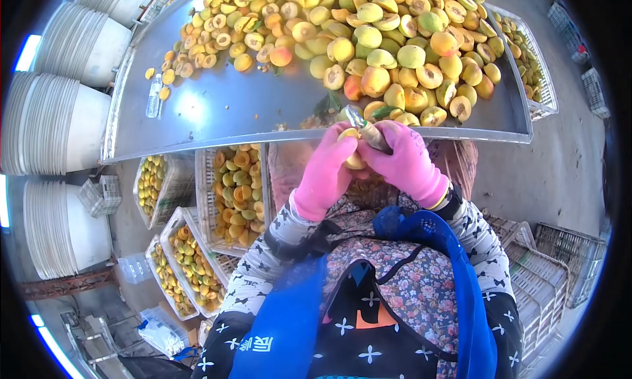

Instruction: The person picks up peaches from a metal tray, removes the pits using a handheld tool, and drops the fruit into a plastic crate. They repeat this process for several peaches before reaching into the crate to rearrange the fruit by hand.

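Both hands wear pink gloves and meet just below the near edge of the metal table. My left hand (324,174) is closed around a yellow peach (354,156), which its fingers partly cover. My right hand (409,163) grips a pitting knife by its wrapped handle (374,137); the shiny metal tip (354,114) points up and away from me. The right fingertips are right at the peach too. Beyond the hands lies a big heap of yellow peaches (370,56), some whole, others cut in half with the stone showing.
The metal table (217,109) has a raised rim and holds a plastic bottle (154,97) at left. Crates of peach halves (238,195) stand below it on the left, another crate (550,102) at right. Stacked white tubs (85,116) line the left; crates (536,280) stand lower right.
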Motion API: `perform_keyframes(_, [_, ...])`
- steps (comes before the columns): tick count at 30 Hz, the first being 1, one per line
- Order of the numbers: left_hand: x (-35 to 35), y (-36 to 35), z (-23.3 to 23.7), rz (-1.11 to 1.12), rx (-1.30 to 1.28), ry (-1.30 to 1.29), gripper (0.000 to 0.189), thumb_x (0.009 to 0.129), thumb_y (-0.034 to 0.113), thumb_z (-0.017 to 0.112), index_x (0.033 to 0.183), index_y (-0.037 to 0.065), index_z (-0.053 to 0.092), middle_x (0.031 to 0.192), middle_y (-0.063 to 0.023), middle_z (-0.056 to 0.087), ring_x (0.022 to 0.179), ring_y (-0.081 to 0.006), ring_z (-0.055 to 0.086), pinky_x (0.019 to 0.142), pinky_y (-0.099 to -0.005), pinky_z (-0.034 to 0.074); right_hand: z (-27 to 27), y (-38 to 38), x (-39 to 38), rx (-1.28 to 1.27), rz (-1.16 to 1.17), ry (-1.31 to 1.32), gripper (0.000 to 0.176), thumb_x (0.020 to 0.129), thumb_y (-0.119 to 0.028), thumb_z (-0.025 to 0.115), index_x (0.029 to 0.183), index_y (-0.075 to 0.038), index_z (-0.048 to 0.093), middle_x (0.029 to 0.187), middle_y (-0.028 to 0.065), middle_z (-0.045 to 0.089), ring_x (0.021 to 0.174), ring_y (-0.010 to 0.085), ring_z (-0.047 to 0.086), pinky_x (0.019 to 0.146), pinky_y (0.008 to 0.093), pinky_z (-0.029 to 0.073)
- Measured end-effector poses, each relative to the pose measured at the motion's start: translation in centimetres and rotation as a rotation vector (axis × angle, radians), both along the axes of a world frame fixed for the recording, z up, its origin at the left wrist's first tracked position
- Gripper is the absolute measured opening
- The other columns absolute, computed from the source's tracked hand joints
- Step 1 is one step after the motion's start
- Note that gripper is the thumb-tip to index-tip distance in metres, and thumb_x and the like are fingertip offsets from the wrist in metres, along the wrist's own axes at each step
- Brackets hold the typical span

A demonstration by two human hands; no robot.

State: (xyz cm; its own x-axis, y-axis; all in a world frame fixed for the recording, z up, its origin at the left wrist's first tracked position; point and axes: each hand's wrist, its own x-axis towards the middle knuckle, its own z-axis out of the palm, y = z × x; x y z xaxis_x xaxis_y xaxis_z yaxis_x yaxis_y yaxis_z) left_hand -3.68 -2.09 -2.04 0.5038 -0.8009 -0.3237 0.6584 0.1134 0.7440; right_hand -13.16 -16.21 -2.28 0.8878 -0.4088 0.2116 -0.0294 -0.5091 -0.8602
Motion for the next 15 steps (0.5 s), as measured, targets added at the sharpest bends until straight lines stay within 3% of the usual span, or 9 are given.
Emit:
perform_keyframes(2, [-0.5,-0.1,-0.5,0.112,-0.095,-0.026,0.035,0.101,0.033,0.049,0.123,0.006,0.051,0.113,-0.0086,0.061,0.099,-0.0178,0.060,0.081,-0.0334,0.051,2.1,1.1,-0.5,0.113,0.116,-0.070,0.024,0.081,-0.027,0.075,0.089,-0.007,0.064,0.079,0.0163,0.062,0.076,0.0381,0.063,0.067,0.0433,0.050])
perform_keyframes(3, [0.1,0.2,-0.2,0.117,-0.089,-0.025,0.038,0.101,0.034,0.049,0.126,0.005,0.050,0.113,-0.0100,0.062,0.100,-0.0189,0.060,0.082,-0.0331,0.052,1.4,1.1,-1.5,0.157,0.293,-0.039,0.021,0.082,-0.023,0.074,0.090,-0.007,0.065,0.079,0.0169,0.062,0.075,0.0377,0.064,0.066,0.0434,0.050])
perform_keyframes(4, [1.0,0.6,0.2,0.125,-0.083,-0.026,0.042,0.101,0.035,0.049,0.128,0.003,0.049,0.113,-0.0114,0.063,0.101,-0.0199,0.061,0.084,-0.0328,0.052,1.8,1.7,-2.3,0.191,0.328,0.018,0.022,0.083,-0.021,0.074,0.097,-0.007,0.064,0.082,0.0161,0.063,0.076,0.0373,0.064,0.065,0.0447,0.051])
perform_keyframes(6, [2.3,1.4,1.0,0.143,-0.071,-0.023,0.050,0.100,0.037,0.048,0.133,0.000,0.048,0.112,-0.0141,0.064,0.103,-0.0221,0.062,0.086,-0.0322,0.053,0.1,2.8,-2.5,-0.050,0.106,-0.229,0.027,0.084,-0.020,0.073,0.104,-0.006,0.060,0.087,0.0152,0.064,0.076,0.0375,0.064,0.066,0.0460,0.052])
perform_keyframes(8, [2.1,1.3,1.2,0.174,-0.038,-0.065,0.047,0.101,0.038,0.046,0.129,0.000,0.052,0.107,-0.0144,0.065,0.100,-0.0215,0.062,0.084,-0.0321,0.053,-0.5,2.0,-2.2,-0.193,0.048,-0.113,0.034,0.085,-0.022,0.072,0.111,-0.006,0.056,0.090,0.0151,0.063,0.076,0.0376,0.064,0.068,0.0473,0.053])
perform_keyframes(15, [0.8,0.5,1.1,0.170,0.007,-0.240,0.044,0.101,0.035,0.046,0.124,-0.002,0.053,0.105,-0.0120,0.065,0.102,-0.0187,0.060,0.091,-0.0301,0.047,-0.9,2.3,-1.6,-0.412,-0.005,0.001,0.029,0.087,-0.029,0.069,0.099,-0.009,0.053,0.083,0.0117,0.060,0.071,0.0330,0.065,0.060,0.0455,0.049])
